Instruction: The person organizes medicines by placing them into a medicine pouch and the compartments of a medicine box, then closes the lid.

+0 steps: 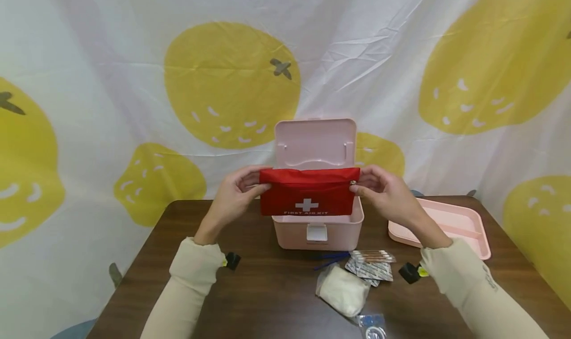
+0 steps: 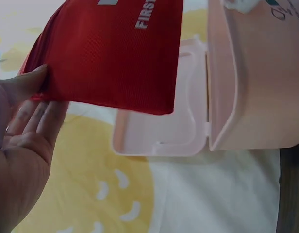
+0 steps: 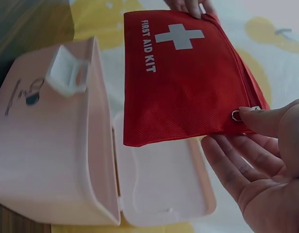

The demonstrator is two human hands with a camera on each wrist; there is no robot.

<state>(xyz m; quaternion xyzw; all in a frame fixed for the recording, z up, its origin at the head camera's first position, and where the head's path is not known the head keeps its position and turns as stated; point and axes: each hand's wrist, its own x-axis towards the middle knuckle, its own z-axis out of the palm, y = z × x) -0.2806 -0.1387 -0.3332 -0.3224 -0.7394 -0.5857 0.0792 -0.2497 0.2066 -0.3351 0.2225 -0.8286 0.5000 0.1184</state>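
A red zippered first aid pouch (image 1: pixel 308 193) with a white cross hangs in front of the raised lid of a pink box (image 1: pixel 317 232). My left hand (image 1: pixel 236 193) pinches the pouch's upper left corner between thumb and fingers. At the opposite corner, by the metal zipper pull, my right hand (image 1: pixel 385 195) pinches it the same way. Both wrist views show each thumb on the pouch's face and fingers behind it. Part of the box's opening is hidden behind the pouch; the box's white latch (image 3: pixel 67 73) hangs open in the right wrist view.
A pink divided tray (image 1: pixel 479 230) lies at the table's right. Before the box are bagged cotton swabs (image 1: pixel 372 256), silvery foil packets (image 1: pixel 370 269), a dark blue slender item (image 1: pixel 332 255), a bagged white bundle (image 1: pixel 343 289) and a small clear packet (image 1: pixel 372 324). A lemon-print cloth (image 1: pixel 232 86) hangs behind.
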